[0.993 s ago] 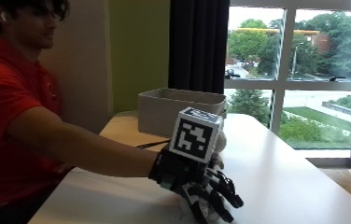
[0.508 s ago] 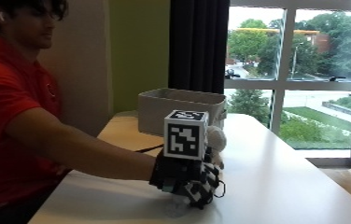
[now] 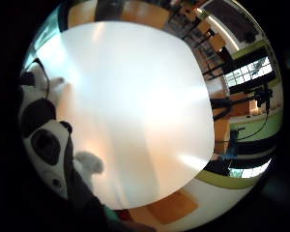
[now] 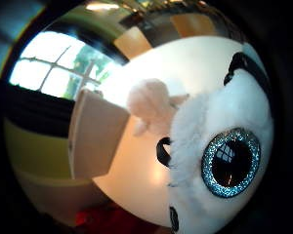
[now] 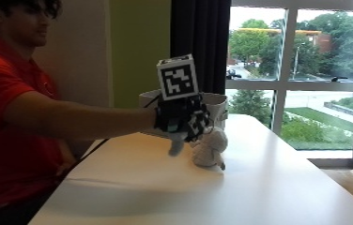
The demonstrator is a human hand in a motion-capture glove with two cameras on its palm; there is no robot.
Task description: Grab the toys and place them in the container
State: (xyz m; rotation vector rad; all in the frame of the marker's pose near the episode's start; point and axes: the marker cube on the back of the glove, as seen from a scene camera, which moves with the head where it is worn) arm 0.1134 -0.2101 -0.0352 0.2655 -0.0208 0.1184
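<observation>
Holding a black-and-white plush toy [image 5: 178, 140] above the white table [image 5: 226, 187], the gloved right hand [image 5: 182, 117] is raised on an outstretched arm, fingers curled round the toy. From the outside view only a pale limb of the toy hangs below the glove; the rest is covered by the hand. Long axis of the held toy: cannot tell from that view, beyond the limb pointing down.

Thumb-side palm view: the toy's white furry face fills much of the field, with one large glittery blue-rimmed eye [image 4: 230, 162] and black patches. Little-finger-side view: black and white plush at the edge, table surface beyond it.

Second toy, a pale cream plush [image 5: 210, 149], stands upright on the table, just under and beside the hand. Whether it touches the held toy's limb cannot be told. Its long axis is vertical; facing direction not readable.

Container [image 5: 217, 105], a pale open box, sits on the table behind the hand, toward the window, near the cream plush.

Writing: no brand, label or readable text on either toy or the container.

Person in red shirt seated at the table's near end.
</observation>
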